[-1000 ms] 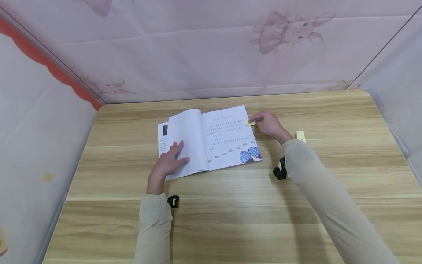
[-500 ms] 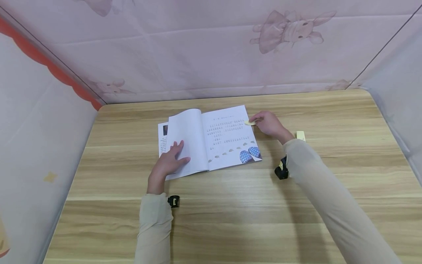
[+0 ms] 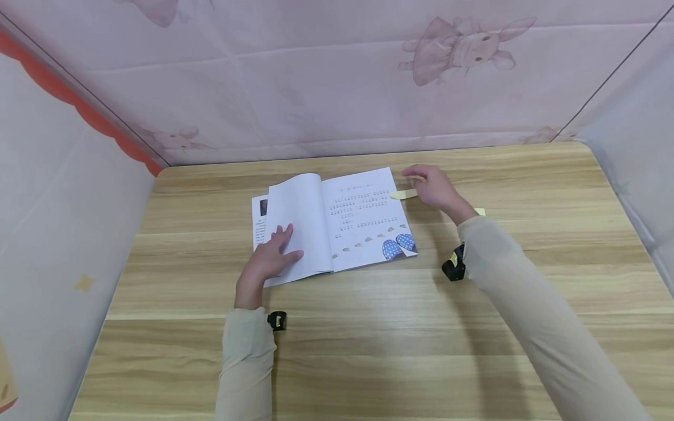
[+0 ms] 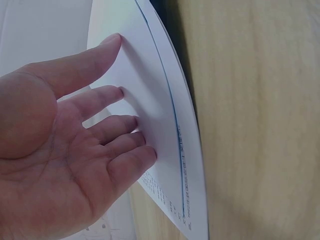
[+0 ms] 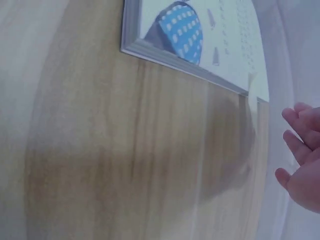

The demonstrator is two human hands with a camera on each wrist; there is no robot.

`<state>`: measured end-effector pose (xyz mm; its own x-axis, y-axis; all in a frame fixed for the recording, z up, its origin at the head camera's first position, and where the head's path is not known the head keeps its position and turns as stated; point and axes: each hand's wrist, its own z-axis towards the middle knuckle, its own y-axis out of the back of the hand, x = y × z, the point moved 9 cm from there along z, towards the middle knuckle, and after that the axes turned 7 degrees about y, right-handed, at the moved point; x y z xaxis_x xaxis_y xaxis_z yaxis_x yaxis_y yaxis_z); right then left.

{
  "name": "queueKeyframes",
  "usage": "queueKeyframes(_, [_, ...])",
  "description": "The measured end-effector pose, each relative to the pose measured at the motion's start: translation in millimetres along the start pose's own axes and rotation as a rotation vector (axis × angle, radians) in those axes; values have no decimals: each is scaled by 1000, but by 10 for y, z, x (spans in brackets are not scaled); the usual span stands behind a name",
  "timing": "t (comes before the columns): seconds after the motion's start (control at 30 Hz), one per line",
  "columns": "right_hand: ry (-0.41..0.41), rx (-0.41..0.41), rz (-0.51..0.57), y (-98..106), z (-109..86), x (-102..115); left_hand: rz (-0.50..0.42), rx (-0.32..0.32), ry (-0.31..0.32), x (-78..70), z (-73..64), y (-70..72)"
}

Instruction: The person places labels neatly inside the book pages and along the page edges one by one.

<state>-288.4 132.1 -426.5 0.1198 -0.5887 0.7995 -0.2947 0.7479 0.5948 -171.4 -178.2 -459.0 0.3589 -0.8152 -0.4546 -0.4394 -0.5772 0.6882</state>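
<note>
"While the head view shows the left hand (image 3: 268, 259) spread on the open book (image 3: 368, 213), where's the sticky note (image 3: 403, 194)?"
"Across its right edge; a yellow pad (image 3: 480, 211), mostly hidden."
"Left wrist?"
"Print (image 4: 184, 175) unreadable."
"Right wrist?"
"Right hand (image 5: 306, 172) cropped, fingers loosely bent, empty."

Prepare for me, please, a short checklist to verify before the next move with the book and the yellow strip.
1. Book lies open on the table: ok.
2. Left hand rests on the left page, fingers spread: ok.
3. Yellow strip lies over the right page's outer edge and sticks out past it: ok.
4. Right hand is free of the strip: ok; the right wrist view shows a gap.
5. Strip is firmly stuck: cannot tell.
6. Second yellow piece is fully visible: not ok; the right arm partly hides it.
</note>
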Motion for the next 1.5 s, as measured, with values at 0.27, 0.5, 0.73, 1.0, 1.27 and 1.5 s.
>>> queueKeyframes(0.27, [85,24,7,-70,7,153,9,2,-4,-7,-6,3])
queueKeyframes(0.5, [118,111,-75,-220,-25,206,4,5,0,-14,-12,-6])
queueKeyframes(0.73, [113,183,-166,-326,-47,144,1,0,0,-2,-7,-15])
queueKeyframes(1.0, [143,240,-219,-385,-86,129,9,-2,-6,5,2,-24])
queueKeyframes(1.27, [74,244,-226,-316,-92,64,7,-7,-15,8,18,-31])
queueKeyframes(1.5, [115,246,-237,-376,-84,156,6,-10,-15,11,28,-31])
